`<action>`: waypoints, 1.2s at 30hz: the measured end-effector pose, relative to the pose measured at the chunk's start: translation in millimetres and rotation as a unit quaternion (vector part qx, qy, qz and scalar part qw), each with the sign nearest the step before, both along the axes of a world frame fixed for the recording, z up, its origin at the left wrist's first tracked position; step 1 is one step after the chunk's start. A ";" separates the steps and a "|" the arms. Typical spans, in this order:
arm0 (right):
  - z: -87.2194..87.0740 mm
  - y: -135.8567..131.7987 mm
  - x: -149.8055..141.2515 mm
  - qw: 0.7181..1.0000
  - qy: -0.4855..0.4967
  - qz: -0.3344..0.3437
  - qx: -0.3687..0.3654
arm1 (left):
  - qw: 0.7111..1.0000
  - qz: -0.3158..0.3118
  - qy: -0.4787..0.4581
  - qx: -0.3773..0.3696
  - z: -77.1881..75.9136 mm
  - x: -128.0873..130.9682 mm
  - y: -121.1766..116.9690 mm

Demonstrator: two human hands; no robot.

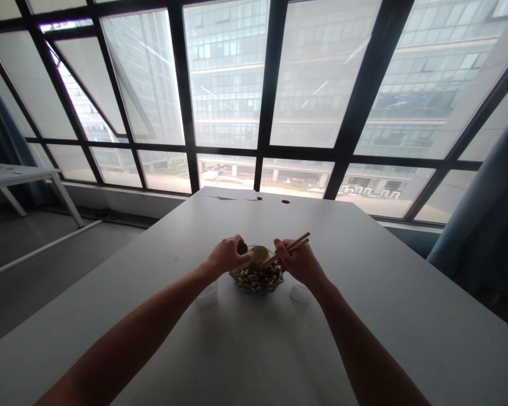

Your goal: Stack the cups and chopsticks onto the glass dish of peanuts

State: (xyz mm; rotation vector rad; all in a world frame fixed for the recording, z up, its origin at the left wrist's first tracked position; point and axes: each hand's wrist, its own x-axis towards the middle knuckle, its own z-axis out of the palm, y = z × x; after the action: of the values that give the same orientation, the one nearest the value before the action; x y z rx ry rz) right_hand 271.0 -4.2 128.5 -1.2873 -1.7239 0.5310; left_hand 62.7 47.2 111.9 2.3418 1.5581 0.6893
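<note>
In the middle of the table stands a scalloped glass-like bowl (257, 291) filled with brown nut-like pieces (254, 278). My right hand (300, 260) grips a pair of wooden chopsticks (296, 243), their tips angled down to the left over the bowl. My left hand (228, 255) is curled at the bowl's left side around a dark round object (242, 248) whose kind I cannot make out. A pale round cup-like container (260, 254) sits at the back of the bowl, close to my left thumb; whether they touch is unclear.
Clear plastic cups stand left (207, 295) and right (300, 293) of the bowl, partly behind my forearms. Papers (231, 194) lie at the far edge of the white table (186, 225). Large windows (226, 79), blue curtains (486, 208) and another table (17, 173) surround it.
</note>
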 end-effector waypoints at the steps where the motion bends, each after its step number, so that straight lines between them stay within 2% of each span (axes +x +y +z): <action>1: 0.6 0.0 0.8 1.000 0.004 -0.002 -0.001 | 1.000 -0.005 0.008 0.006 0.2 0.4 -1.0; 7: 11.7 -2.3 11.5 0.999 0.029 -0.033 -0.015 | 0.999 -0.020 0.039 0.021 0.9 6.8 -5.2; 12: 20.5 -5.0 20.7 0.995 0.072 -0.066 0.032 | 0.998 -0.028 0.047 0.023 -1.5 7.1 -4.1; 17: 5.6 6.1 21.1 0.998 0.028 -0.030 0.044 | 0.997 -0.039 0.056 0.027 -0.3 6.8 -7.3; 21: -4.9 15.4 25.8 0.998 -0.010 -0.036 0.044 | 0.997 -0.034 0.068 0.021 3.8 9.1 -12.6; 27: -4.4 17.0 34.4 0.997 -0.021 -0.054 0.059 | 0.994 -0.033 0.100 0.007 4.7 16.4 -13.5; 36: -3.3 16.0 36.1 0.995 -0.040 -0.062 0.069 | 0.989 -0.029 0.142 0.011 -9.4 30.0 -7.6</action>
State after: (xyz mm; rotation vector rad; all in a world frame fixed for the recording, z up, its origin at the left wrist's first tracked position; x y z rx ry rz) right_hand 307.1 11.7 125.2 -1.3215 -1.7020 0.2867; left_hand 92.7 39.6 102.5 2.5815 1.5881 0.3730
